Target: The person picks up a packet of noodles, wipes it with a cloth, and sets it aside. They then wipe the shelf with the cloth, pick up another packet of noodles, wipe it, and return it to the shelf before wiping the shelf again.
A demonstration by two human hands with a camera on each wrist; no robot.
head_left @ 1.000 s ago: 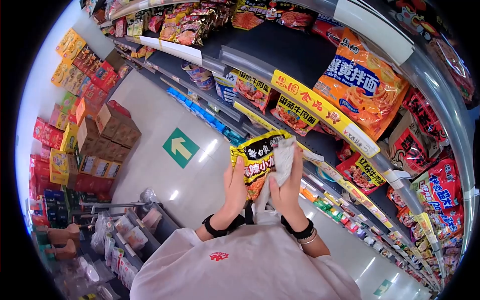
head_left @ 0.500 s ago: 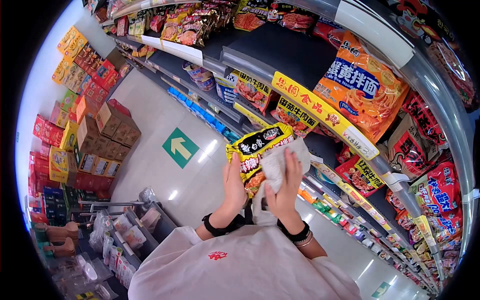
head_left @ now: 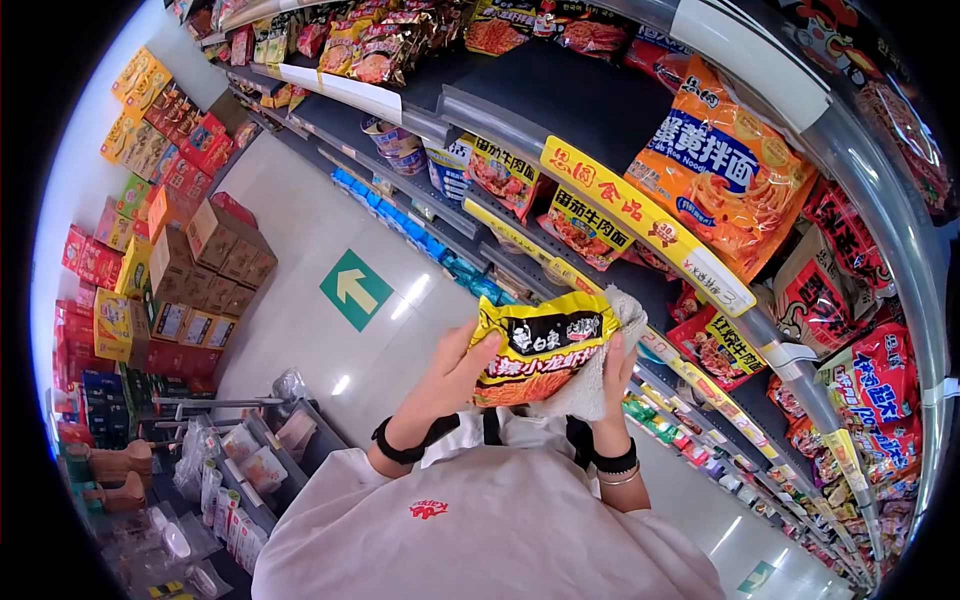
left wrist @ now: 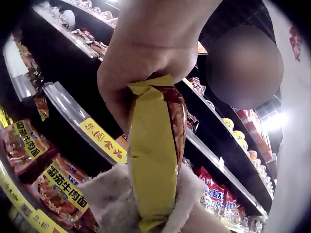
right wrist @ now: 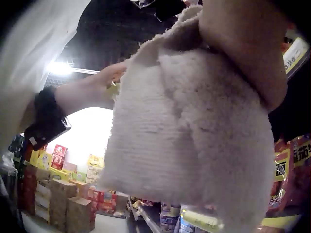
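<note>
A yellow instant noodle packet (head_left: 545,345) is held level in front of the chest. My left hand (head_left: 447,375) grips its left end, thumb over the front. At the packet's right end my right hand (head_left: 614,390) holds a white fluffy cloth (head_left: 590,392), which wraps behind and below that end. From the left wrist, the packet (left wrist: 154,150) shows edge-on under the left hand (left wrist: 146,60), with the cloth (left wrist: 114,196) around its far end. In the right wrist view the cloth (right wrist: 184,131) hangs from the right hand (right wrist: 248,48) and hides most of the packet.
Shelves along the right carry an orange noodle bag (head_left: 720,175), tomato beef noodle packs (head_left: 585,228) and a yellow label strip (head_left: 640,215). Cardboard boxes (head_left: 215,255) are stacked on the left. A rack (head_left: 270,450) stands at lower left. A green arrow sign (head_left: 355,290) marks the floor.
The packet has turned from tilted to nearly level and come lower, closer to the body. The cloth has slid from its front face to its right end, and the right hand moved right with it.
</note>
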